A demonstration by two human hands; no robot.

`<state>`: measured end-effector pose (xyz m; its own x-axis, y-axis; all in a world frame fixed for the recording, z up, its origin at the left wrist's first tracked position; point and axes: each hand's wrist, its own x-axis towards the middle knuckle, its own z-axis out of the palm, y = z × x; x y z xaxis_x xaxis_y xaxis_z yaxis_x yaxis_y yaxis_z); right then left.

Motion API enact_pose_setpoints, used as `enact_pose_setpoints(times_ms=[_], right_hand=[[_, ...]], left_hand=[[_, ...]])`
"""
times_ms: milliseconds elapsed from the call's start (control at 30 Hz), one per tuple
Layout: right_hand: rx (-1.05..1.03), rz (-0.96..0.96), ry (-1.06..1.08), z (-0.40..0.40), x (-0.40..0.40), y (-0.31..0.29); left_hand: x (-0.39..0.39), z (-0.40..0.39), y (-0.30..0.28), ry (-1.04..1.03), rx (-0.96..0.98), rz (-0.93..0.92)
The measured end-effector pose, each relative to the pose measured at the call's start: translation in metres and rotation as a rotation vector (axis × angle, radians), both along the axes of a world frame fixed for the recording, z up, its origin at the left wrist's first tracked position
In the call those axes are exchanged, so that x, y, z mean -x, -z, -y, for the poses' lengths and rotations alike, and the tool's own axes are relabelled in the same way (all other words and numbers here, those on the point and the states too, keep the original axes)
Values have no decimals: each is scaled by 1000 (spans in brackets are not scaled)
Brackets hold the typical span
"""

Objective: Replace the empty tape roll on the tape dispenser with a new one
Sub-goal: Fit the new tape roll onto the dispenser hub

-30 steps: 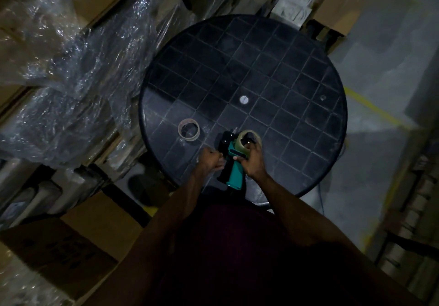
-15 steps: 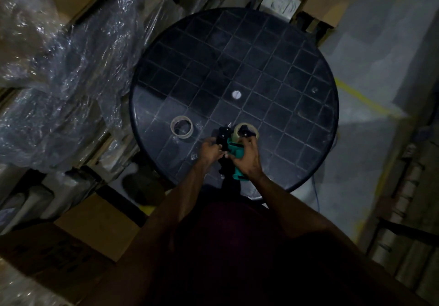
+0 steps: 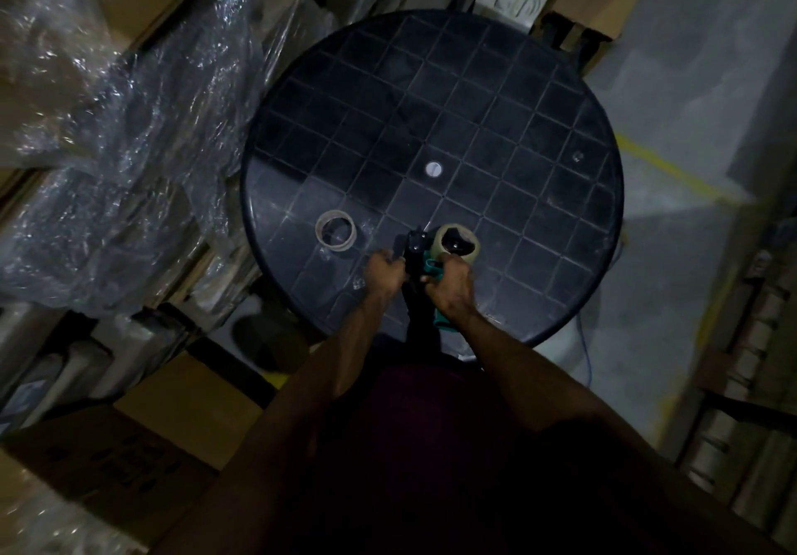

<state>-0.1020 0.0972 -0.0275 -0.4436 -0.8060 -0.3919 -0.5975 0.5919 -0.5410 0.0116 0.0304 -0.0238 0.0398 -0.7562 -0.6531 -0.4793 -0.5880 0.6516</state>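
Observation:
A teal and black tape dispenser (image 3: 420, 259) is held over the near edge of a round black table (image 3: 496, 93). A tan tape roll (image 3: 457, 240) sits on the dispenser's hub. My right hand (image 3: 450, 291) wraps the dispenser's teal body just below the roll. Fingers of my left hand (image 3: 384, 274) pinch the black front end of the dispenser. An empty cardboard tape core (image 3: 335, 233) lies flat on the table to the left of my hands. The scene is dim, so the tape's loose end cannot be made out.
Crumpled clear plastic wrap (image 3: 120, 157) covers stacked goods at the left. Cardboard boxes (image 3: 142, 421) stand at the lower left and behind the table. Grey floor with a yellow line (image 3: 673, 175) lies to the right, shelving (image 3: 759, 382) at the far right.
My right hand slid from the roll down onto the dispenser's teal body. My left hand shifted up to the dispenser's black front end. The view wobbled a little.

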Motion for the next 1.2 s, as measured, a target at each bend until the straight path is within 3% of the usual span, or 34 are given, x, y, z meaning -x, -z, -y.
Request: enact_pose_setpoints(times_ms=[67,233,333,633,767,933,1200], right_hand=[[4,-3,26,1,-3,0],[-19,7,79,-1,-6,1],[-23,26,104,-3,-5,5],[-55,49,161,-8,-7,10],[-36,53,154,-7,-8,7],[-28,48,138,-9,-8,9],[29,235,118,1,1,-6]], left_hand=[[-1,3,0,100,173,125],[4,17,-5,430,313,138],[11,28,-4,745,413,351],[39,44,-23,1150,379,583],[44,41,-18,1269,411,653],[49,42,-11,1271,384,669],[44,65,-18,1240,274,491]])
